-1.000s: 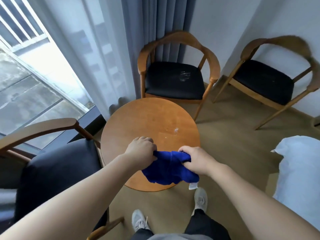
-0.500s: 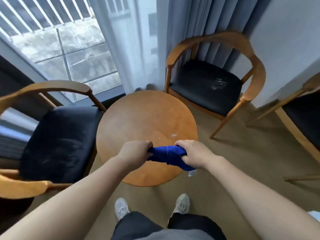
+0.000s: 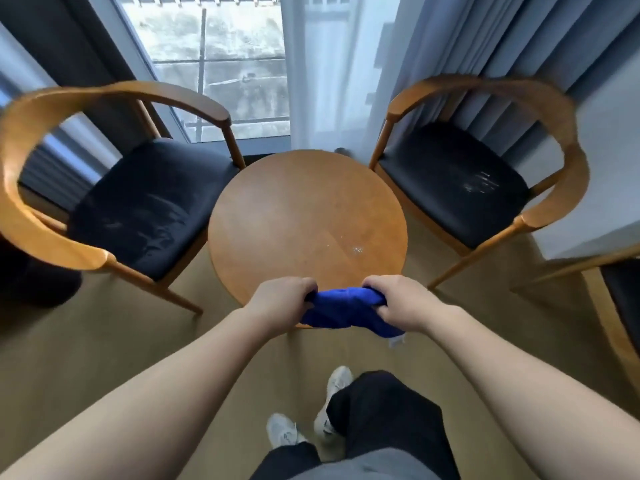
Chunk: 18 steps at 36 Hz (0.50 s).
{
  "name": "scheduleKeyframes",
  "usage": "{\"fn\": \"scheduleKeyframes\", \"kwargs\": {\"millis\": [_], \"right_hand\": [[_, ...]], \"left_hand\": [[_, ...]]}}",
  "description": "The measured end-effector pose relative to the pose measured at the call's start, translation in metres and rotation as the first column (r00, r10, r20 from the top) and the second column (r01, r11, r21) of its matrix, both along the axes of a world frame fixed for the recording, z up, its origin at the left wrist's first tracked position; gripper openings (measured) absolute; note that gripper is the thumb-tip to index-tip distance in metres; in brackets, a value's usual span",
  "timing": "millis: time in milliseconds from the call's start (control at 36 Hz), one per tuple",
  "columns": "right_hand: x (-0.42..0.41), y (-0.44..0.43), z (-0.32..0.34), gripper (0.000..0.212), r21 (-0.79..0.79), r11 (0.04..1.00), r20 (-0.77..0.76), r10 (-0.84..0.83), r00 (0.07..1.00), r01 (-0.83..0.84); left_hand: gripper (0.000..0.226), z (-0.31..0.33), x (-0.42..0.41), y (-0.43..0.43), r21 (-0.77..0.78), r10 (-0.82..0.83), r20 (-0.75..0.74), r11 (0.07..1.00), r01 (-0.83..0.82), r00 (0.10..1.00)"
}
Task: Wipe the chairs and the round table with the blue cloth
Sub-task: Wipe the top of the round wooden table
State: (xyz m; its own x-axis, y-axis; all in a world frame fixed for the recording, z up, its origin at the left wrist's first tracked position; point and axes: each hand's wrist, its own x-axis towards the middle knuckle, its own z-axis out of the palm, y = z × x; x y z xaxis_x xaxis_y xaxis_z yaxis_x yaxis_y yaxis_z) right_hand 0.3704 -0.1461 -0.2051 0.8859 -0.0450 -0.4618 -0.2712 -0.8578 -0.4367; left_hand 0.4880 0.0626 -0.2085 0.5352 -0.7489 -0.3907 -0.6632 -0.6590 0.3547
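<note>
The blue cloth (image 3: pixel 341 308) is bunched between both hands above the near edge of the round wooden table (image 3: pixel 304 216). My left hand (image 3: pixel 282 299) grips its left end and my right hand (image 3: pixel 398 301) grips its right end, fingers curled round it. A small wet or crumbly spot (image 3: pixel 356 250) shows on the tabletop, right of centre. A wooden armchair with a black seat (image 3: pixel 145 202) stands left of the table. A second one (image 3: pixel 457 181) stands to the right, with pale marks on its seat.
The edge of a third chair (image 3: pixel 620 289) shows at the far right. A glass door (image 3: pixel 221 64) and curtains (image 3: pixel 450 46) stand behind the table. My feet (image 3: pixel 311 414) are on the tan floor just short of the table.
The view has swung left, so the table now sits centred between two chairs. My hands still hold the cloth, now pulled back to the table's near edge.
</note>
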Motion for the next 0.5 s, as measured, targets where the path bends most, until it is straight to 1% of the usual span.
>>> {"fn": "scheduleKeyframes", "kwargs": {"millis": [139,278,389,500], "right_hand": [[-0.006,-0.009,-0.014,0.024,0.003,0.998,-0.075,0.057,0.996,-0.057],[0.013,-0.039,-0.039,0.020,-0.012,0.985,-0.155,0.170,0.973,-0.174],[0.042,-0.073,-0.071,0.023,-0.015,0.962,-0.233,0.261,0.937,-0.272],[0.086,-0.104,-0.099,0.023,-0.053,0.933,-0.252,0.332,0.909,-0.356]], "left_hand": [[0.015,-0.017,-0.022,0.000,-0.001,0.076,-0.084,0.997,-0.076,0.994],[0.014,-0.046,-0.025,-0.025,0.034,0.165,-0.146,0.986,-0.162,0.975],[0.015,-0.081,-0.020,-0.054,0.063,0.256,-0.186,0.967,-0.249,0.949],[0.018,-0.112,0.000,-0.085,0.067,0.350,-0.197,0.937,-0.343,0.916]]}}
